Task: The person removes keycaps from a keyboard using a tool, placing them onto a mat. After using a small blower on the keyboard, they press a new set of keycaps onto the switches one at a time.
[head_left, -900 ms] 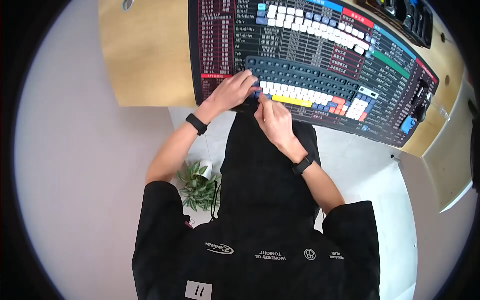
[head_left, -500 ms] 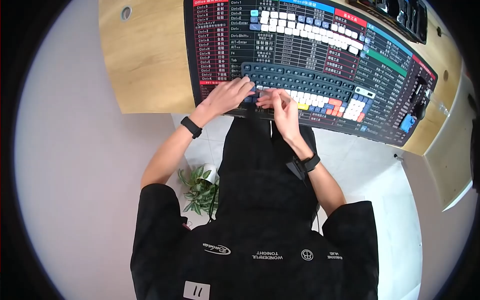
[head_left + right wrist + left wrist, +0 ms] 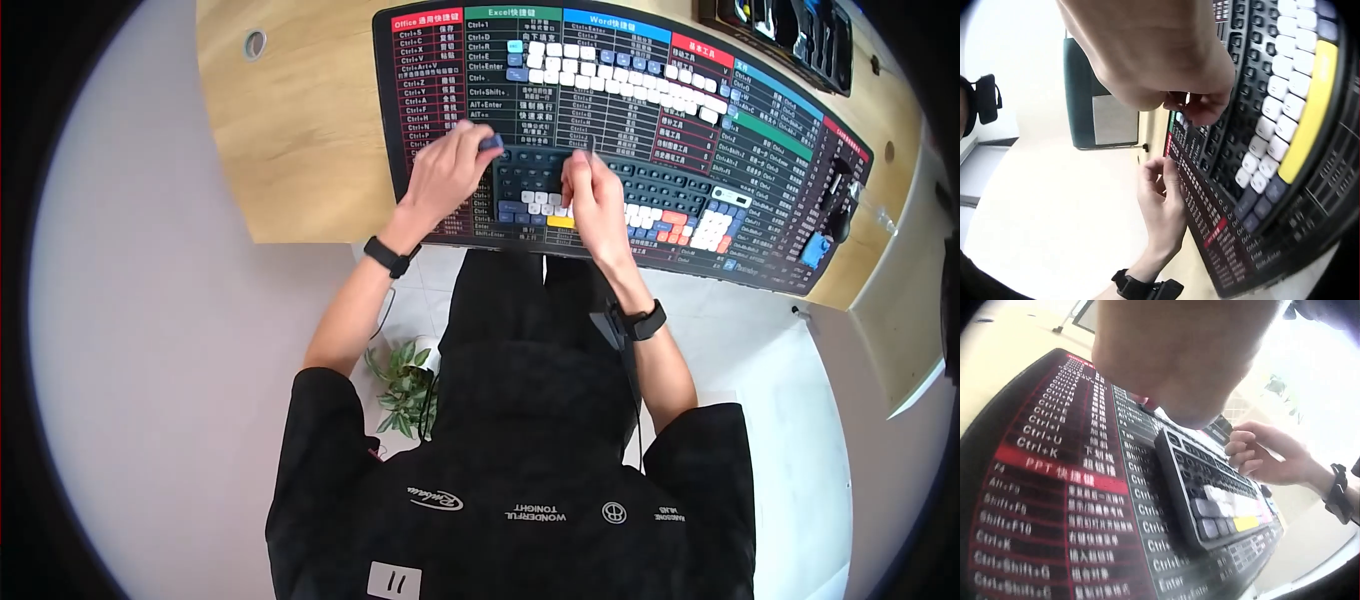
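Observation:
My left hand [image 3: 440, 180] is above the printed desk mat [image 3: 430, 75], at the keyboard's upper left corner, and pinches a dark blue keycap [image 3: 490, 142] between its fingertips. Over the middle of the keyboard [image 3: 655, 185] hangs my right hand [image 3: 600, 215], fingers curled round a small dark thing [image 3: 588, 147] whose shape is unclear. Bare switches fill the keyboard's upper rows. White keycaps [image 3: 1285, 75], a yellow space bar [image 3: 1310, 112] and dark blue keycaps [image 3: 1208, 526] sit on the lower rows. In the left wrist view my left fingers are mostly hidden.
Loose white and blue keycaps [image 3: 630, 80] lie in rows on the mat behind the keyboard. A black tray [image 3: 790, 40] stands at the back right. On the right are a black object [image 3: 840, 200] and a blue item [image 3: 817, 247]. A potted plant [image 3: 405, 385] is below the desk.
My left hand has lifted from the keyboard's left end and moved away from my body, a blue keycap now visible in its fingers. My right hand has moved right and farther over the keyboard, fingers more curled.

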Tool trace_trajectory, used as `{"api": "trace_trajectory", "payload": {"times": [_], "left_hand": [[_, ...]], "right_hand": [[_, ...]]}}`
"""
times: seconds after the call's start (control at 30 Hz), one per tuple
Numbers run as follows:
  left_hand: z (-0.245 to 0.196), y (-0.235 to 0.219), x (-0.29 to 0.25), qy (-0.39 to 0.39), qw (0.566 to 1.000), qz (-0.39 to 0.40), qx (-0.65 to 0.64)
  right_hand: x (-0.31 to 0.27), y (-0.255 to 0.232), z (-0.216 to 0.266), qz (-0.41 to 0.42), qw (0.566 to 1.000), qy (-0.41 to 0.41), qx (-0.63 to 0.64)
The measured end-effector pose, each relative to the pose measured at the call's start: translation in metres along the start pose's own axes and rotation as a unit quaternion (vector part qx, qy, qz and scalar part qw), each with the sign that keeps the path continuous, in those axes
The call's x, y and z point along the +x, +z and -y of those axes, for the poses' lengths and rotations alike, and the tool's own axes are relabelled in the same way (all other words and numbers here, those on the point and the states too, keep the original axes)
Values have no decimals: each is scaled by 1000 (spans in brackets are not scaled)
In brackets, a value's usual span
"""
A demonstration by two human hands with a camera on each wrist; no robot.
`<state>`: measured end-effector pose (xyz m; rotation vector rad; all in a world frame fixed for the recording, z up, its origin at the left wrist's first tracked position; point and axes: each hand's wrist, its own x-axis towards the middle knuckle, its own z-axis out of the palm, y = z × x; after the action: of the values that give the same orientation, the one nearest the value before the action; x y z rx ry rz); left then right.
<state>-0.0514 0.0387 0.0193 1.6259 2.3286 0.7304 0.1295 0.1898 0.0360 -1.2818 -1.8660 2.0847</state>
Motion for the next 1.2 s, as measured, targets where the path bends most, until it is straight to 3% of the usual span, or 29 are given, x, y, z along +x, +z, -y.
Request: {"api": "trace_trajectory", "payload": {"times": [0.03, 0.1, 0.13, 0.23, 0.3, 0.37, 0.4, 0.47, 0.57, 0.73, 0.83, 1.2], "left_hand": [[3, 0, 13, -4, 1000, 0, 15], [14, 9, 33, 5, 1000, 6, 13], [18, 13, 40, 17, 1000, 14, 10], [26, 22, 49, 34, 997, 66, 0], [29, 24, 48, 36, 997, 64, 3], [26, 18, 46, -7, 999, -24, -32], [25, 15, 42, -9, 999, -23, -31], [25, 11, 36, -206, 976, 35, -65], [26, 12, 41, -278, 943, 87, -158], [25, 13, 55, -342, 879, 172, -284], [22, 18, 57, -352, 865, 124, -335], [24, 24, 64, -367, 861, 109, -334]], "right_hand": [[9, 2, 15, 12, 1000, 25, 6], [30, 1, 28, 25, 994, -11, -108], [40, 4, 26, -3, 980, -114, -162], [59, 7, 23, -25, 956, -161, -245], [63, 11, 24, -32, 952, -143, -268], [63, 17, 32, -43, 933, -100, -344], [64, 20, 31, -40, 933, -100, -344], [66, 28, 28, -35, 930, -104, -350], [71, 37, 24, -23, 916, -105, -385], [77, 42, 17, -21, 914, -106, -390], [79, 44, 18, -14, 919, -96, -382], [85, 50, 18, -52, 923, -96, -368]]}}
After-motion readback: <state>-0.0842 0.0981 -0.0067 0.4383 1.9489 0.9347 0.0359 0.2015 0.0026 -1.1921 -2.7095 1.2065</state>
